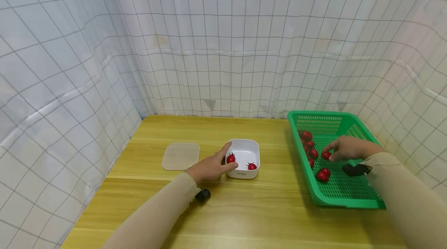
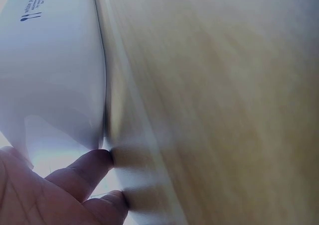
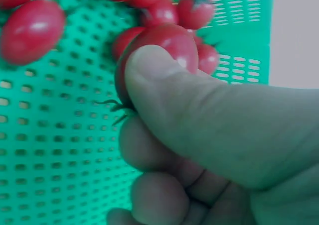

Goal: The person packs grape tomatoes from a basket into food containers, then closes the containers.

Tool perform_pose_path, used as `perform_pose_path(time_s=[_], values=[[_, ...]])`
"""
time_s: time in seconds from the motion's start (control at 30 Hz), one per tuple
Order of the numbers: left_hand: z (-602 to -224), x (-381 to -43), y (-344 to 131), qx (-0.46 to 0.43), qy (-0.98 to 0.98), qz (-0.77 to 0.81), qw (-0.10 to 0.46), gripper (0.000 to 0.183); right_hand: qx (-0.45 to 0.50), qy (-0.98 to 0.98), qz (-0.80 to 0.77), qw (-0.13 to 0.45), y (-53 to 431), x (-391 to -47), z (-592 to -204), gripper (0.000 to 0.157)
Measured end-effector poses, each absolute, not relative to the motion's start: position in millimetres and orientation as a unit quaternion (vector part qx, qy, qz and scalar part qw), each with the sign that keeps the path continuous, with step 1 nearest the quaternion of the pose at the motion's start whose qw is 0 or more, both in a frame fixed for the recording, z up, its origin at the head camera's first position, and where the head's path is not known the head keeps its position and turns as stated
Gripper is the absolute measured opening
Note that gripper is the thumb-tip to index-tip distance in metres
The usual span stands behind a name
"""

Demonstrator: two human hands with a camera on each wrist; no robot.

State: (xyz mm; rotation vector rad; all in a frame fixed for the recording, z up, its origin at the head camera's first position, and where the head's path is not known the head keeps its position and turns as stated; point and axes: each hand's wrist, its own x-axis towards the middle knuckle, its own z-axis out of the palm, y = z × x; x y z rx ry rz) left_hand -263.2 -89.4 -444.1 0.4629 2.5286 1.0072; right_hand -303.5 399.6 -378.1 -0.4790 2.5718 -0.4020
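Observation:
My right hand (image 1: 349,148) reaches into the green basket (image 1: 316,192) and pinches a cherry tomato (image 3: 172,46) between thumb and fingers. The tomato's green stem shows in the right wrist view. At the white container (image 1: 242,174), my left hand (image 1: 211,167) rests against the left side, thumb stretched over the near left corner and index finger by the far left one. Its lower fingers (image 2: 82,170) lie close to the container's outer wall in the left wrist view. Inside are two cherry tomatoes, one at the left (image 1: 231,158) and one at the near right (image 1: 252,166).
Several more cherry tomatoes (image 1: 313,153) lie along the basket's left side, with a small group (image 1: 323,175) nearer its front. A translucent square lid (image 1: 181,156) is flat on the wooden table (image 1: 237,218) left of the container. Gridded white curtain (image 1: 223,47) surrounds the table.

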Motion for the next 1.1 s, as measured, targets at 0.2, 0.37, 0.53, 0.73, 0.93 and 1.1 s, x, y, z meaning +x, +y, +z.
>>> perform_pose_path(time_s=[0.2, 0.37, 0.53, 0.73, 0.93, 1.1], values=[[-443, -262, -89, 0.164, 0.899, 0.360, 0.189, 0.091, -0.190, 0.951, -0.147, 0.196, 396, -304, -361, 0.048], [-444, -263, -89, 0.165, 0.899, 0.360, 0.188, 0.091, -0.197, 0.958, -0.144, 0.154, 389, -305, -348, 0.047], [-444, -263, -90, 0.165, 0.899, 0.360, 0.188, 0.091, -0.198, 0.959, -0.152, 0.135, 377, -305, -333, 0.047], [-445, -264, -90, 0.164, 0.900, 0.356, 0.190, 0.091, -0.209, 0.962, -0.140, 0.111, 360, -305, -319, 0.045], [-446, -265, -89, 0.164, 0.901, 0.355, 0.190, 0.092, -0.211, 0.960, -0.146, 0.116, 338, -303, -307, 0.045], [-447, -265, -89, 0.164, 0.899, 0.359, 0.191, 0.092, -0.225, 0.953, -0.159, 0.122, 313, -304, -301, 0.042]])
